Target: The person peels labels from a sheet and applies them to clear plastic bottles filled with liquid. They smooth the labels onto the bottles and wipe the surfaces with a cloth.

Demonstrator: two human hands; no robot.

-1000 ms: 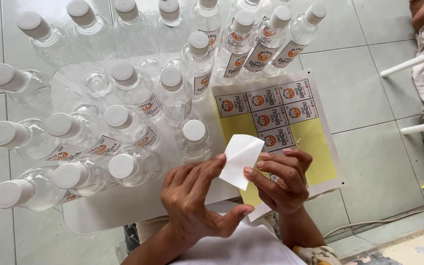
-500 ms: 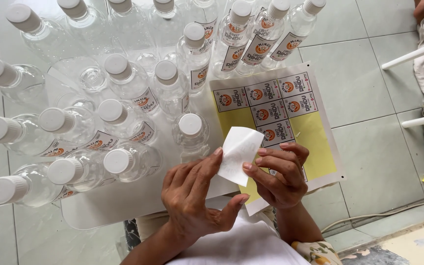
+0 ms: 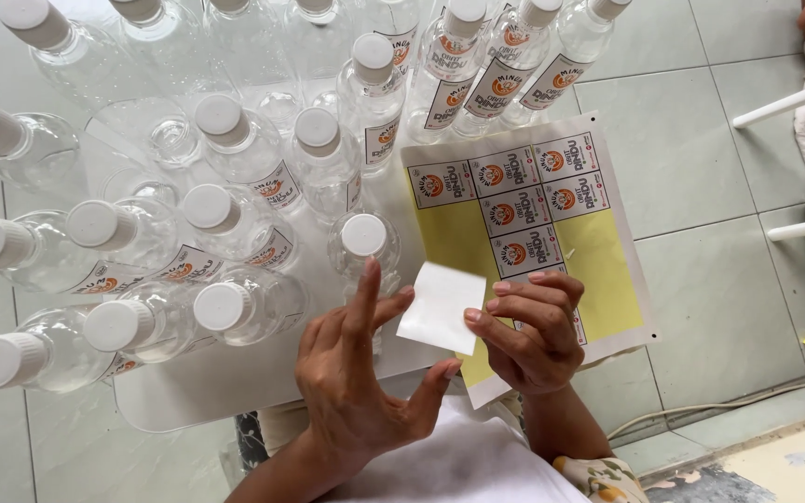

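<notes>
1. The left hand (image 3: 356,382) and the right hand (image 3: 533,331) meet low in the head view, and between them they hold a small white label (image 3: 442,307), blank side up.
2. The left fingers (image 3: 365,293) are spread: the forefinger points up beside the label's left edge, the next finger touches that edge, and the thumb presses its lower right corner.
3. The right fingers (image 3: 505,303) are curled and pinch the label's right edge, so both hands are grasping the label rather than clenched or released.
4. The label sits tilted, directly between the 2 sets of fingers and just above the left thumb.
5. Just beyond the left forefinger stands a clear bottle (image 3: 363,244) with a white cap, the nearest one to the fingers; whether it carries a label cannot be told.
6. Farther out and to the left of the fingers, many more clear capped bottles (image 3: 235,149) crowd a white counter (image 3: 197,382), some with orange and white labels.
7. Under and beyond the right fingers lies a label sheet (image 3: 598,270) with a yellow backing, part of it bare and part of it carrying rows of printed stickers.
8. To the right of the right fingers is pale green tiled floor (image 3: 719,307).
9. A white garment (image 3: 440,466) shows below the wrists.
</notes>
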